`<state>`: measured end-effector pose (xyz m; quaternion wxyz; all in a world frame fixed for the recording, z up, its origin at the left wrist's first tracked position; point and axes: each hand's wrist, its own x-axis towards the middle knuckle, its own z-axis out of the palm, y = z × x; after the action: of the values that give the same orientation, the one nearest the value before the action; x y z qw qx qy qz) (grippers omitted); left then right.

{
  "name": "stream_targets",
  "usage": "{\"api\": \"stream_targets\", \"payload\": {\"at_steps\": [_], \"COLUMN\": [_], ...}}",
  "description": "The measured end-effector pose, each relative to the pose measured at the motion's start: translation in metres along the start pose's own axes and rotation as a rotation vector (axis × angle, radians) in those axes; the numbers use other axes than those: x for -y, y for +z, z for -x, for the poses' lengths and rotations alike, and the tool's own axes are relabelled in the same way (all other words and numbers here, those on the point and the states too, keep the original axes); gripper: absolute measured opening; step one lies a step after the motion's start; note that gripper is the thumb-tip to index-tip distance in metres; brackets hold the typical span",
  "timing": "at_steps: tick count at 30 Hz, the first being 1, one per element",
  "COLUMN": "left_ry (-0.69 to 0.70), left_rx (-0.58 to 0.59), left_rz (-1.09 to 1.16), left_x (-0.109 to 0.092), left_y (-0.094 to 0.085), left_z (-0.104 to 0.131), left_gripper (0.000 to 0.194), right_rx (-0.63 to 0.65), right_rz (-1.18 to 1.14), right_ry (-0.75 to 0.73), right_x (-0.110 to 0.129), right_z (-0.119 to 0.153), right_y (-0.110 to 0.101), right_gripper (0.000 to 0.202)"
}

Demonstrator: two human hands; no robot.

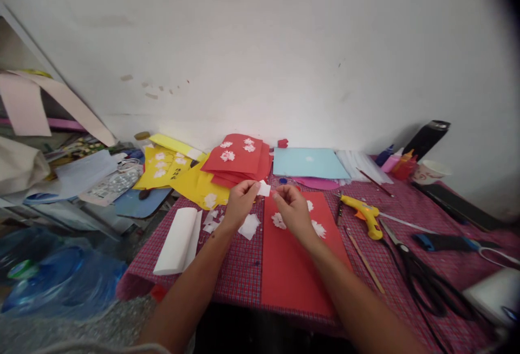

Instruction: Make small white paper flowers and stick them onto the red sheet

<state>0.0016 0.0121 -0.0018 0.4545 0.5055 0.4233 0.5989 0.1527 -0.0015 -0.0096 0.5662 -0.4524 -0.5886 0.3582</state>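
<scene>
Pinched in the fingers of my left hand [242, 198] is a small piece of white paper [264, 188]. Just right of that piece, my right hand [293, 207] has its thumb and fingertips drawn together; whether anything sits between them is too small to see. Below my right hand lies a sheet of red paper [303, 267] bearing several white paper flowers [319, 228], partly covered by the hand. Loose white paper squares [249, 226] are spread on the cloth under my left hand, and a folded white paper [177, 240] lies left of them.
Red sheets with flowers [235, 153] and yellow sheets [159, 167] lie at the back left. A light blue sheet [311, 163] lies by the wall. To the right are a yellow glue gun [364, 214], black scissors [424, 283], a wooden stick [365, 261] and a black bottle [426, 140].
</scene>
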Motion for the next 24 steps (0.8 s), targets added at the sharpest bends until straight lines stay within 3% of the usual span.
{"api": "stream_targets", "payload": {"at_steps": [7,11,20,24], "left_ry": [0.09,0.119,0.027,0.001], "left_rx": [0.109,0.073,0.023,0.124], "left_rz": [-0.162,-0.238,-0.046,-0.035], "left_x": [-0.0043,-0.0049,-0.0008,0.0022], "left_y": [0.0001,0.0006,0.0003,-0.001], "left_z": [0.0046,0.0055,0.0025,0.0026], "left_gripper": [0.027,0.026,0.028,0.029], "right_rx": [0.046,0.031,0.031,0.023], "right_rz": [-0.051,-0.012,-0.065,-0.081], "right_ry": [0.014,0.025,0.061,0.061], "right_x": [0.0049,0.0031,0.0009,0.0023], "right_z": [-0.0009,-0.0013,0.0011,0.0013], "right_y": [-0.0038,-0.0034,-0.0029,-0.0028], "right_gripper": [0.014,0.022,0.021,0.02]}}
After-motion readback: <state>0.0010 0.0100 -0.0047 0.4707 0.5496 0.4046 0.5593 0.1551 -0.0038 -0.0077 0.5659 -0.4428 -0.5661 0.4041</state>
